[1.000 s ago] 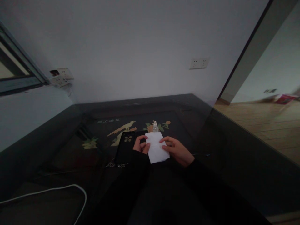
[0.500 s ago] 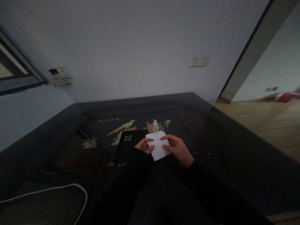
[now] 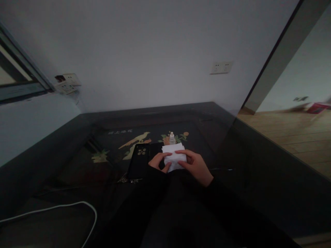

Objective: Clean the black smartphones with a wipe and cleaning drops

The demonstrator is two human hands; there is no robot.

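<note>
Between both hands is a white folded tissue (image 3: 173,148), held low over the dark table. My left hand (image 3: 159,161) pinches its left side with thumb and fingers. On the opposite side, my right hand (image 3: 196,166) grips it the same way. Just behind the tissue stands a small clear bottle (image 3: 172,139) with a pale cap, its lower part hidden. To the left of my left hand lies a black phone case (image 3: 139,161) with several round camera holes. A dark flat item beside the case is too dim to name.
The dark glossy table (image 3: 214,120) carries a painted bird and flowers. A white cable (image 3: 84,202) curves across its front left. Wall sockets (image 3: 221,67) sit behind. Beyond the table's right edge, a red box (image 3: 317,107) rests on the wooden floor.
The tissue has turned straighter and its near part now looks bent or folded up. Both hands have closed in slightly around it, the fingers shifting on its surface.
</note>
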